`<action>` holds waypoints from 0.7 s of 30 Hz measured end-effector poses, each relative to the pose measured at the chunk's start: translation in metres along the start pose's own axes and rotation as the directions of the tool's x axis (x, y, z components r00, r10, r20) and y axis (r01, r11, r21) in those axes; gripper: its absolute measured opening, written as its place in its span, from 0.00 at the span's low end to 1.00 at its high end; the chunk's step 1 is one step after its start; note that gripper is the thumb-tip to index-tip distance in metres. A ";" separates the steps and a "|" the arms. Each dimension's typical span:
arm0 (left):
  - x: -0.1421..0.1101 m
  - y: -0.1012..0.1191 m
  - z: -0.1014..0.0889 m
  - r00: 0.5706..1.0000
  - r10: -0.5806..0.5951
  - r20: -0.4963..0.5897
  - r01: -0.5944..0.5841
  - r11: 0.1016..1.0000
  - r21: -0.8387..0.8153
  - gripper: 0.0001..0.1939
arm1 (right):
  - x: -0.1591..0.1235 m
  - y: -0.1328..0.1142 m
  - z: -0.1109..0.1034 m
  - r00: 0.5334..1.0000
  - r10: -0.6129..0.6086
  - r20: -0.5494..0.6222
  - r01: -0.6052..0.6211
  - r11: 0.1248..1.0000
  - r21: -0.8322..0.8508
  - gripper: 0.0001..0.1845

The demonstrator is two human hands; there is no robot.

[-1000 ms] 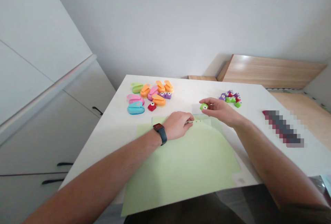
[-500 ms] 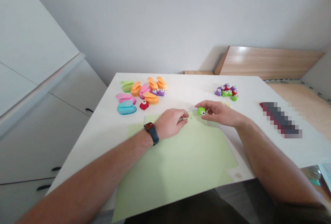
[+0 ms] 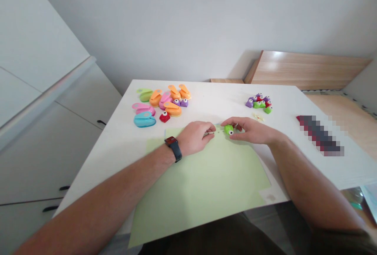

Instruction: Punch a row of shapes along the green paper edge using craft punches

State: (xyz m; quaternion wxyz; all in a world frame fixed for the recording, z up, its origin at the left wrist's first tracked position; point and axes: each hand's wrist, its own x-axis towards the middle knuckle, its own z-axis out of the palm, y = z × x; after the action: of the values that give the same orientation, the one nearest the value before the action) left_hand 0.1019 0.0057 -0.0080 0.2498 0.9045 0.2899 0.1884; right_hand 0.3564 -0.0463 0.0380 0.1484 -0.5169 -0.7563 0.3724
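Observation:
A large sheet of pale green paper (image 3: 215, 180) lies on the white table and overhangs its front edge. My left hand (image 3: 196, 137), with a dark watch on the wrist, pinches the paper's far edge between thumb and fingers. Just right of it, my right hand (image 3: 247, 130) grips a small green craft punch (image 3: 228, 130) at that same edge, thumb on the near side and fingers on the far side. Several small holes (image 3: 218, 131) show in the paper between the two hands. Whether the punch is pressed down I cannot tell.
Larger lever punches (image 3: 144, 119) in several colours stand at the back left, beside a small red punch (image 3: 164, 116). Several small punches (image 3: 259, 101) cluster at the back right. Pale yellow scraps (image 3: 258, 117) lie behind my right hand. A blurred dark object (image 3: 319, 135) lies far right.
The green punch has turned slightly in my right hand and sits a little lower against the paper's edge. My left hand keeps its pinch. The view has shifted slightly.

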 end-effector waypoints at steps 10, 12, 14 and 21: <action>0.001 0.001 0.000 1.000 -0.005 -0.004 0.005 1.000 0.010 0.09 | -0.001 -0.003 0.004 0.999 0.001 -0.049 -0.005 0.996 -0.084 0.28; 0.001 0.000 0.000 1.000 -0.004 -0.006 0.004 1.000 0.001 0.09 | -0.001 -0.003 0.004 0.998 0.012 -0.054 -0.018 0.994 -0.106 0.28; 0.001 0.000 0.000 1.000 -0.001 -0.012 0.001 1.000 -0.006 0.09 | -0.002 -0.003 0.004 0.998 0.013 -0.057 -0.021 0.990 -0.140 0.27; 0.000 0.000 0.001 1.000 -0.001 -0.020 0.001 1.000 -0.014 0.09 | -0.001 -0.002 0.005 0.998 0.002 -0.070 -0.014 0.985 -0.171 0.26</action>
State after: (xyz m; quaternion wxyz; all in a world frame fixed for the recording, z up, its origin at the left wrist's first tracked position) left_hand 0.1024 0.0055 -0.0088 0.2531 0.9006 0.2915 0.1995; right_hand 0.3520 -0.0501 0.0363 0.1280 -0.5433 -0.7780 0.2884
